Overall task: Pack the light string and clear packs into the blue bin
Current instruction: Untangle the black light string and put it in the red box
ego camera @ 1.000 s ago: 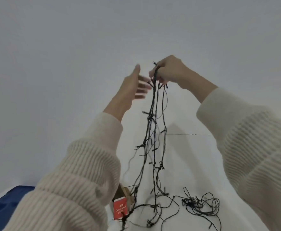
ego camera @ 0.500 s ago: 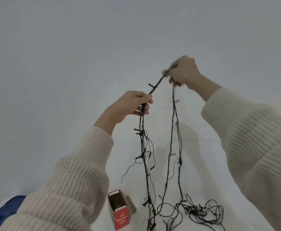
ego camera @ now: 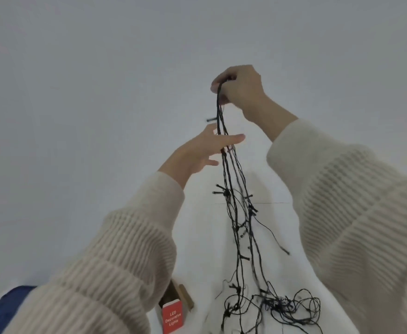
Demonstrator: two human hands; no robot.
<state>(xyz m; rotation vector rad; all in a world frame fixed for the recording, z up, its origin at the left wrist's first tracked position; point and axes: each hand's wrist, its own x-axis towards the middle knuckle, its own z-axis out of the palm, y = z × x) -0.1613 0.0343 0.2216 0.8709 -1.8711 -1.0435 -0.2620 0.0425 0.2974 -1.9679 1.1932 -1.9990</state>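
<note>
Head view, near to far.

- Bottom corners of the frame: two cream ribbed sleeves, the left sleeve (ego camera: 115,268) and the right sleeve (ego camera: 356,213), both reaching up and away from me.
- Lower left corner: a dark edge of the blue bin (ego camera: 2,307), mostly hidden behind the left sleeve. I see nothing of its inside.
- Bottom centre, on the white table (ego camera: 205,256): a small red box (ego camera: 172,318) printed "LED Decorative Lights", its top flap open and the brown inside showing. It stands just right of the left sleeve.
- Bottom right of centre: the loose end of the light string (ego camera: 226,192) lies in a dark tangle of loops on the table, near the box but apart from it.
- From that tangle several black strands rise together toward the upper centre of the frame, with small bulbs sticking out sideways. One thin end hangs free to the right.
- Centre: left hand (ego camera: 197,153), fingers straight and spread, nothing clasped. The strands cross its fingers; whether they touch I cannot tell.
- Above it, upper centre: right hand (ego camera: 241,85), fingers curled, pinching the gathered tops of the strands, so the string hangs from this hand.
- Behind everything: plain grey wall (ego camera: 77,92).
</note>
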